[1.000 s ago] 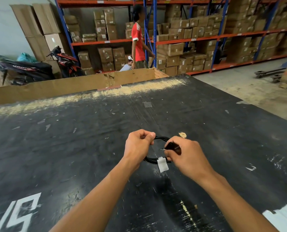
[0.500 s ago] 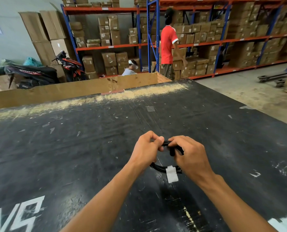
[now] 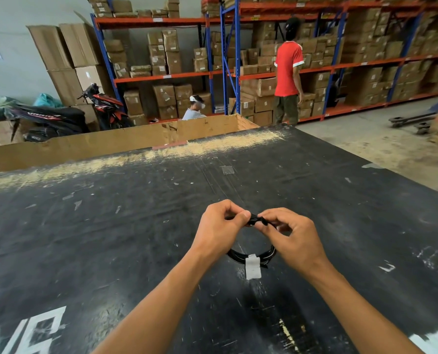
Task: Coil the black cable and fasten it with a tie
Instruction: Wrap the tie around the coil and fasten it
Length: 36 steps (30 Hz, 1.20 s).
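The black cable (image 3: 251, 255) looks light and springy; left hand (image 3: 219, 232) and right hand (image 3: 293, 237) both pinch its top, the best place to hold

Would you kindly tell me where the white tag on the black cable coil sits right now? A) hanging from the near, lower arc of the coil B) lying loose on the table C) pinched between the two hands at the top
A: the white tag hangs from the lower arc of the black cable, below both hands, which pinch the coil's top.
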Available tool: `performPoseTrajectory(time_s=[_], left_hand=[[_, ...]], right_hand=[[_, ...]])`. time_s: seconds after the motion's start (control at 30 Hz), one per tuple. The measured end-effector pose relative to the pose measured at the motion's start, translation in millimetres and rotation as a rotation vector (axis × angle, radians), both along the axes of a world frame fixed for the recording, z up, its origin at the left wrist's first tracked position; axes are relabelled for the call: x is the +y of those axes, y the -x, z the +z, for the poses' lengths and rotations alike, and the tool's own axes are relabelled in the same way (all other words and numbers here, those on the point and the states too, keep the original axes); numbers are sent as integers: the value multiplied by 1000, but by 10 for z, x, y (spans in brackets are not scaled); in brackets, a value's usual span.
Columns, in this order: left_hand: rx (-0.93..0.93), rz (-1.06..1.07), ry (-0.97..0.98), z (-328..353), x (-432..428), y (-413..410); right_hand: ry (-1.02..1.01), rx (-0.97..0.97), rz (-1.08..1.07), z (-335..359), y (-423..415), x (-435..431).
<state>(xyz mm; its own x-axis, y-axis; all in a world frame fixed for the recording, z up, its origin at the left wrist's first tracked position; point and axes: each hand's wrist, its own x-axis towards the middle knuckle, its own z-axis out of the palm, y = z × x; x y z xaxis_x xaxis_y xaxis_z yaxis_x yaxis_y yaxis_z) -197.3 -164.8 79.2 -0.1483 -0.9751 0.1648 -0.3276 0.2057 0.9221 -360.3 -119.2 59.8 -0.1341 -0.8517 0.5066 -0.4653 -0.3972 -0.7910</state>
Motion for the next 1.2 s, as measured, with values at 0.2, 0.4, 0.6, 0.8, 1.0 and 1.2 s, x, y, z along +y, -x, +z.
performPoseTrajectory(time_s=[0.2,0.4,0.6,0.8,1.0,1.2], left_hand=[[-40,-16,41,-16,25,-53],[-74,-103,142,-3,121,-31],[-150,-162,250,85,158,-40],[-213,-230,246,131,159,-71],[-237,-203,252,126,164,-44],[-194,-124,256,54,157,-15]], right_hand=[[-110,-17,82,114,64,31],[-220,36,73,240,101,-26],[-517,-355,224,316,152,12],[-541,-348,269,350,204,14],[-443,-451,171,308,195,-16],[-417,-485,182,293,125,18]])
